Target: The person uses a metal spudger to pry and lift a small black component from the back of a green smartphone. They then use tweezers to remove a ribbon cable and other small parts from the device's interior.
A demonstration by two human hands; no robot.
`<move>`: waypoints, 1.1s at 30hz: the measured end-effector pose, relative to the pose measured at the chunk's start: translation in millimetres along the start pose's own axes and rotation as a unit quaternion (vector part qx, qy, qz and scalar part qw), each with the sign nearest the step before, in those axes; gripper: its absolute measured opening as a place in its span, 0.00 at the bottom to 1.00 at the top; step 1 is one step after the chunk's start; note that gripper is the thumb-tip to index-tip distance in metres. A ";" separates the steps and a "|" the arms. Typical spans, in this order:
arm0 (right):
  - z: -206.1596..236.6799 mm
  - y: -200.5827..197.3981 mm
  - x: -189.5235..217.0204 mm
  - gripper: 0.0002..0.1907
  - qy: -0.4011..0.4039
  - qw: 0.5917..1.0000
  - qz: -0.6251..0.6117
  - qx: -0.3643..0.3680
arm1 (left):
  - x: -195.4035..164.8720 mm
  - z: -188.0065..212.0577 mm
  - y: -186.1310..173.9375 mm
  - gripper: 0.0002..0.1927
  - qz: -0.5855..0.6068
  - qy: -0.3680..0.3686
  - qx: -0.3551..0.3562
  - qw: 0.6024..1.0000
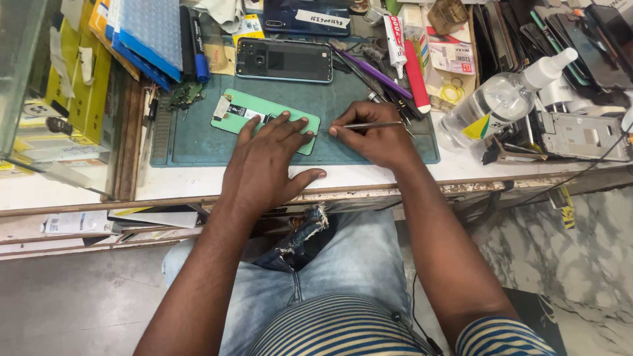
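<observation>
My left hand (267, 158) lies flat with fingers spread on the right part of a green phone back panel (247, 111), which rests on a teal work mat (198, 142). My right hand (376, 135) grips thin metal tweezers (369, 124) just right of the panel. The tips point left toward the panel's right edge, beside my left fingertips. Beyond the panel lies an opened dark phone (284, 60) with its inside facing up.
A clear spray bottle (498, 102) lies at the right, next to a bare phone frame (583, 136). Pens, a purple tool (372, 71) and a red tube (415, 76) crowd the mat's far right. Boxes (79, 86) stack at the left. The bench edge runs just below my hands.
</observation>
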State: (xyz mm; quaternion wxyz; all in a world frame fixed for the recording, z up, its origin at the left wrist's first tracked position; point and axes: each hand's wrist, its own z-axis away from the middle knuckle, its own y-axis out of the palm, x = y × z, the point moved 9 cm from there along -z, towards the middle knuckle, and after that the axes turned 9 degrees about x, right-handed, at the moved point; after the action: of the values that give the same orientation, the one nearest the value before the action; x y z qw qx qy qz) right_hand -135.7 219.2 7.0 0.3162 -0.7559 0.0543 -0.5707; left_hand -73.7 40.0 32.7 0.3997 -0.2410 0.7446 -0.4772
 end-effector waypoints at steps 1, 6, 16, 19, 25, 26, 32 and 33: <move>0.7 0.5 0.7 0.07 -0.006 1.000 0.000 0.013 | -0.6 -0.6 1.0 0.32 -0.002 -0.002 0.001 1.000; 2.6 1.5 3.0 0.06 -0.020 0.999 -0.018 0.034 | -2.6 0.2 2.0 0.31 -0.003 -0.008 0.002 1.000; 3.9 3.8 -2.1 0.07 -0.015 0.998 -0.021 0.062 | -5.9 0.1 2.8 0.31 -0.003 -0.015 -0.001 1.000; 1.8 0.6 -2.9 0.07 -0.020 0.998 -0.049 0.032 | -6.4 -0.2 2.9 0.31 -0.002 -0.017 0.000 1.000; 4.4 0.7 2.8 0.07 -0.021 0.999 -0.005 0.048 | -8.7 0.5 1.1 0.31 -0.002 -0.017 -0.003 1.000; 5.3 0.9 4.4 0.07 -0.025 0.998 -0.013 0.056 | -9.4 0.8 0.8 0.31 -0.002 -0.017 -0.003 1.000; 6.4 -5.3 6.0 0.07 -0.014 1.000 0.007 0.025 | -11.9 -0.8 2.8 0.31 -0.005 -0.023 0.002 1.000; 6.3 -5.2 4.6 0.07 -0.005 1.000 0.009 0.023 | -11.8 -1.2 3.1 0.31 -0.008 -0.024 0.003 1.000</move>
State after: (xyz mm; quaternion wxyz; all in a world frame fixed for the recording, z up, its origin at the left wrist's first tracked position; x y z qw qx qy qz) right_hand -129.9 223.9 12.7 0.3388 -0.7509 0.0462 -0.5650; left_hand -67.9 50.7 34.4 0.4145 -0.2570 0.7314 -0.4766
